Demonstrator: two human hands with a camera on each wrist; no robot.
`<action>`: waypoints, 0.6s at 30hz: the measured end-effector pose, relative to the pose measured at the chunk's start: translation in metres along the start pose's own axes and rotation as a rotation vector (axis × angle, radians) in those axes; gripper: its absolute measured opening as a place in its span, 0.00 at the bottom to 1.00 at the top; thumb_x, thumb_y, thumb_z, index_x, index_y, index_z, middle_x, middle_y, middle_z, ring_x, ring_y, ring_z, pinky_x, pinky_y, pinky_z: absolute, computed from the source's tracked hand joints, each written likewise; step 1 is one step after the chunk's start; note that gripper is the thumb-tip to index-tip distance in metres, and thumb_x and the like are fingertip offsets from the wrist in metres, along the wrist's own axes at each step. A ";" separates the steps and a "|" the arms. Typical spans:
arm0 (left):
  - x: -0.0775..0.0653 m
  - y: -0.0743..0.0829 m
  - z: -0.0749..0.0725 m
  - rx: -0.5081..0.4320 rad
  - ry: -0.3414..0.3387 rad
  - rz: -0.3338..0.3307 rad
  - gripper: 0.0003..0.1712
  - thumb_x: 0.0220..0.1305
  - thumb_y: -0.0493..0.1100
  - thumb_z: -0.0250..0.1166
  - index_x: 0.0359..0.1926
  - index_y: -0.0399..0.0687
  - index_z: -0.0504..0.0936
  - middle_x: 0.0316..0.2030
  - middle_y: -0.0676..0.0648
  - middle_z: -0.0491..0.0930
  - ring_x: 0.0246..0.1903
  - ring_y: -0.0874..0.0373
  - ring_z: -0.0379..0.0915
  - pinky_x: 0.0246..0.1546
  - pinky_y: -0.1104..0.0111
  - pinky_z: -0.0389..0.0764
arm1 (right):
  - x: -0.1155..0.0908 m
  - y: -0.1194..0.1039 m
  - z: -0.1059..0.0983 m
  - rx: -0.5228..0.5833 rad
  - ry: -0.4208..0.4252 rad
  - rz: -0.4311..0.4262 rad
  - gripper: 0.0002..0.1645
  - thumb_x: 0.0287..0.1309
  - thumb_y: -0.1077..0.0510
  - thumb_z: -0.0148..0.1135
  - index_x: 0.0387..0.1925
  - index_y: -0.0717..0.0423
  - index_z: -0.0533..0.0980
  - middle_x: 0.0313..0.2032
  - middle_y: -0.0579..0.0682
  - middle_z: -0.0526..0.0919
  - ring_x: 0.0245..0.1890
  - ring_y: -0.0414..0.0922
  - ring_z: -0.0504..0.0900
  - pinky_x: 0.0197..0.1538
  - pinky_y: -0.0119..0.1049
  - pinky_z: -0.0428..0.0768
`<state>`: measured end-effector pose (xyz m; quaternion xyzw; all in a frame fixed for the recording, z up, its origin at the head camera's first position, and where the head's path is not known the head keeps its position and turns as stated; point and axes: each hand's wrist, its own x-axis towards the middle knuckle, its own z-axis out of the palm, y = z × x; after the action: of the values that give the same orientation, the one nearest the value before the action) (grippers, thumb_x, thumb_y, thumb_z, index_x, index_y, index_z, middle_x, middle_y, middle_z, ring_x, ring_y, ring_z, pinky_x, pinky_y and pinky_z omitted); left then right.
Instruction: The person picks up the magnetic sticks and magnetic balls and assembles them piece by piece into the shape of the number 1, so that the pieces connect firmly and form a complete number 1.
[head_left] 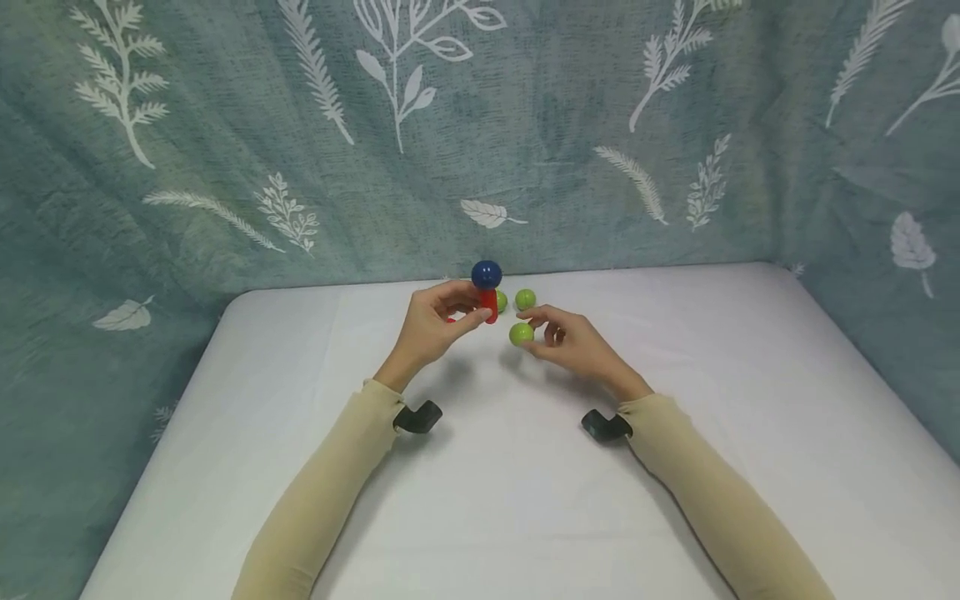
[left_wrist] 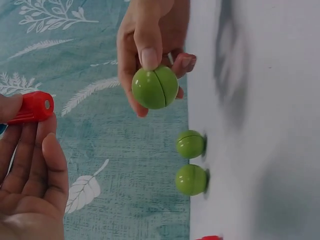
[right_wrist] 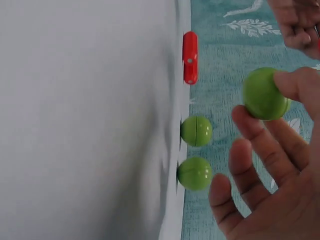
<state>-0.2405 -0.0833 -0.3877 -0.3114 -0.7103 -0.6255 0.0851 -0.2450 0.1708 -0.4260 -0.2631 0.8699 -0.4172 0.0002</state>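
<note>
In the head view my left hand (head_left: 435, 321) pinches a red plastic rod (head_left: 489, 305), held upright, with a dark blue ball (head_left: 487, 274) on its top end. The left wrist view shows a hole in the free end of the red rod (left_wrist: 36, 106). To the right, my right hand (head_left: 570, 340) holds a green ball (head_left: 521, 334) between thumb and fingers. A thin seam runs round that green ball (left_wrist: 155, 87) in the left wrist view. The rod and the held green ball are apart.
Two more green balls (right_wrist: 196, 131) (right_wrist: 195, 173) rest on the white table (head_left: 510, 500) behind the hands. A red piece with holes (right_wrist: 190, 57) lies near them, mostly hidden by my left hand in the head view. A patterned green cloth (head_left: 450, 183) hangs behind the table.
</note>
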 end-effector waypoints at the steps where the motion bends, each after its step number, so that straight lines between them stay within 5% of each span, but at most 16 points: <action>1: 0.001 0.001 -0.001 0.008 0.008 -0.001 0.16 0.58 0.31 0.69 0.48 0.33 0.82 0.42 0.35 0.84 0.38 0.59 0.82 0.43 0.61 0.83 | 0.000 -0.002 0.002 0.020 -0.006 -0.004 0.25 0.59 0.57 0.68 0.58 0.52 0.77 0.44 0.52 0.82 0.30 0.44 0.74 0.34 0.34 0.73; 12: 0.007 0.000 -0.001 -0.024 -0.016 0.008 0.16 0.58 0.30 0.68 0.49 0.32 0.81 0.43 0.34 0.84 0.39 0.61 0.81 0.43 0.67 0.82 | -0.002 -0.034 0.002 0.142 -0.071 0.061 0.21 0.58 0.63 0.67 0.55 0.62 0.78 0.42 0.57 0.83 0.34 0.50 0.72 0.38 0.37 0.71; 18: 0.006 -0.003 0.003 -0.039 -0.046 -0.007 0.15 0.58 0.30 0.68 0.48 0.31 0.82 0.43 0.34 0.84 0.38 0.61 0.80 0.42 0.69 0.81 | 0.000 -0.014 0.014 0.155 -0.068 0.051 0.23 0.57 0.60 0.69 0.55 0.58 0.78 0.44 0.53 0.83 0.33 0.47 0.72 0.37 0.37 0.72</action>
<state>-0.2458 -0.0787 -0.3879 -0.3249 -0.7008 -0.6322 0.0603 -0.2356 0.1532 -0.4249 -0.2540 0.8409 -0.4740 0.0605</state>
